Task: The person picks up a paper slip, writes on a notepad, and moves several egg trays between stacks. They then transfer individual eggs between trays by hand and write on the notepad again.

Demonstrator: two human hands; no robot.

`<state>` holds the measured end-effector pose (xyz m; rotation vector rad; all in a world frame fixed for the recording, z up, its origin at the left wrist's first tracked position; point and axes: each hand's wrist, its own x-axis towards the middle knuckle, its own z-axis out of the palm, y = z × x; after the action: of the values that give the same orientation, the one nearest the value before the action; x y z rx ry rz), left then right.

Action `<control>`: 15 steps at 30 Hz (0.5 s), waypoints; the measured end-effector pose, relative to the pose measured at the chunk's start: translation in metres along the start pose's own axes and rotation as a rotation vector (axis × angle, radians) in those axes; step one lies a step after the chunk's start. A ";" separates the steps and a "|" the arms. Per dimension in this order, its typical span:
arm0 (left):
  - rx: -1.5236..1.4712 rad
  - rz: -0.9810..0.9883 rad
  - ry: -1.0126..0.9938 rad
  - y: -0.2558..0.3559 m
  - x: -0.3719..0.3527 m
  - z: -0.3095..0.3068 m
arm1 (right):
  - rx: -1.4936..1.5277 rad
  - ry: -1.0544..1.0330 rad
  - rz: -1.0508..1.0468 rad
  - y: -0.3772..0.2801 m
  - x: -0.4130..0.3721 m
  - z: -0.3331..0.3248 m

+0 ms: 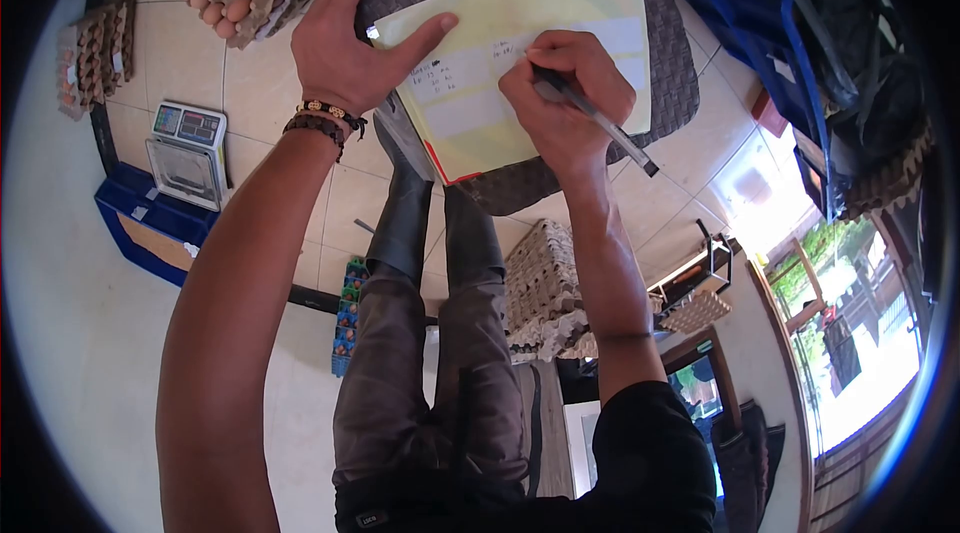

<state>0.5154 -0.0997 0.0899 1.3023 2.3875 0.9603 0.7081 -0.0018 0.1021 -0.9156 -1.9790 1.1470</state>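
A yellowish sheet of paper (470, 138) with handwriting lies on a dark woven seat (670, 63). My right hand (575, 103) is closed round a pen (610, 128), its tip at the paper beside a few written marks. My left hand (350, 43) rests at the paper's left edge, thumb stretched over the sheet and fingers spread past the edge, holding nothing. Some of its fingertips reach over the seat. Bracelets (325, 121) circle the left wrist.
Brown eggs (213, 3) sit in trays at the upper left. A digital scale (188, 148) stands on the tiled floor near a blue crate (150, 233). Stacked egg trays (543, 273) are below the seat. Blue crates (740, 3) stand at the right.
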 end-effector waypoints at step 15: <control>0.001 0.011 0.000 -0.001 0.000 0.000 | 0.017 0.005 0.068 -0.004 0.001 0.001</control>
<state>0.5148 -0.1000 0.0893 1.3167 2.3839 0.9620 0.7059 -0.0029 0.1052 -0.9827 -1.9441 1.1970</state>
